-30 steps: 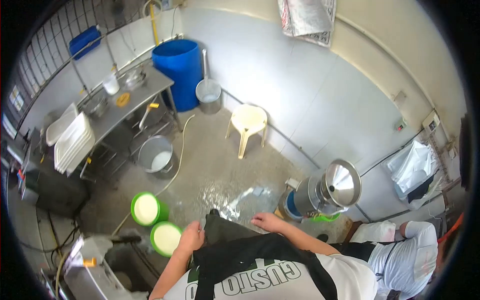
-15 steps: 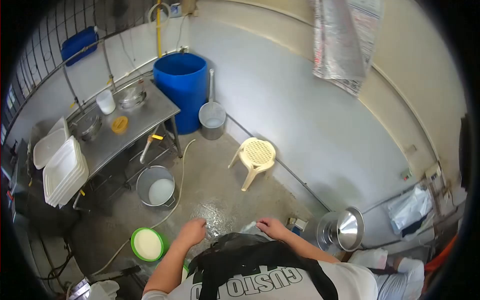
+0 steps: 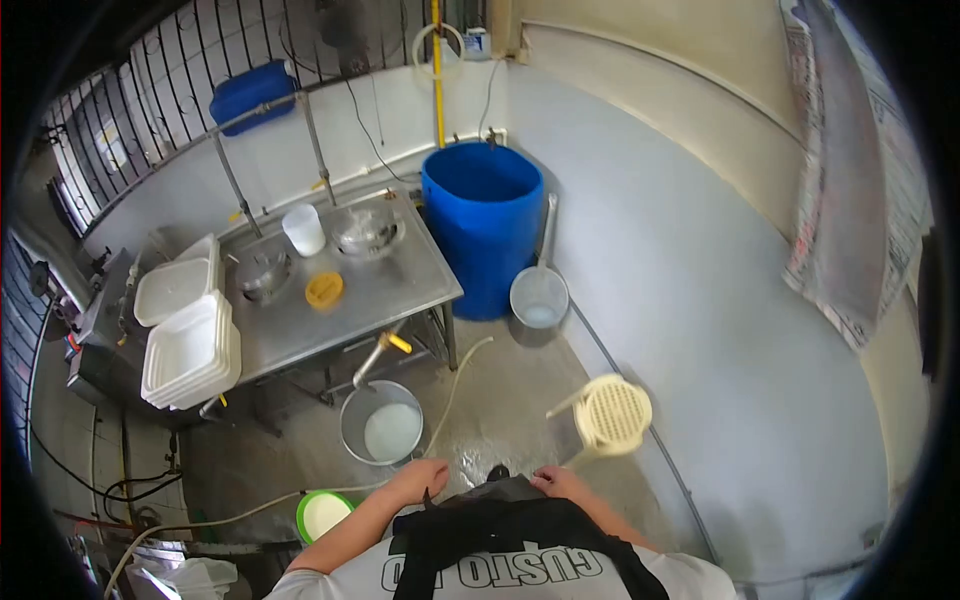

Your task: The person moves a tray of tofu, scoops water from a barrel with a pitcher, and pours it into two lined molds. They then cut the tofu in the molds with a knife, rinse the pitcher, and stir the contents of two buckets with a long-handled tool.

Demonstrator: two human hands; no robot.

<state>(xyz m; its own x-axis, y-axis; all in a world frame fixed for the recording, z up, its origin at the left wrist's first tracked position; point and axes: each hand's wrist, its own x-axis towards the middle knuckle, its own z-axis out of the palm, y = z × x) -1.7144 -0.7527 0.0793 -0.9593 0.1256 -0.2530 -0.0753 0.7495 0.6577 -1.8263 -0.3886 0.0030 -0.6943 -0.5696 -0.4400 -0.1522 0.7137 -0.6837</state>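
My left hand (image 3: 428,477) is closed, with its fingers curled in front of the dark apron (image 3: 480,515). What it holds, if anything, is hidden. Level with it on the other side, my right hand (image 3: 555,482) is also closed beside the apron's edge, and its grasp cannot be made out. Just ahead of the left hand stands a metal bucket (image 3: 352,430) with whitish liquid (image 3: 392,432) in it. A green-rimmed tub (image 3: 305,518) of cream-coloured liquid sits on the floor by my left forearm.
A steel table (image 3: 290,330) carries stacked white trays (image 3: 185,365), a white container (image 3: 304,231) and a yellow lid (image 3: 324,290). Behind are a blue barrel (image 3: 480,230) and long-handled pail (image 3: 539,300). A cream stool (image 3: 613,414) stands right; a hose (image 3: 250,512) crosses the wet floor.
My view has turned rightward across the scene's left side, bringing table and bucket nearer the middle. The pale, see-through thing at my right hand and the steel funnel-shaped vessel have left sight.
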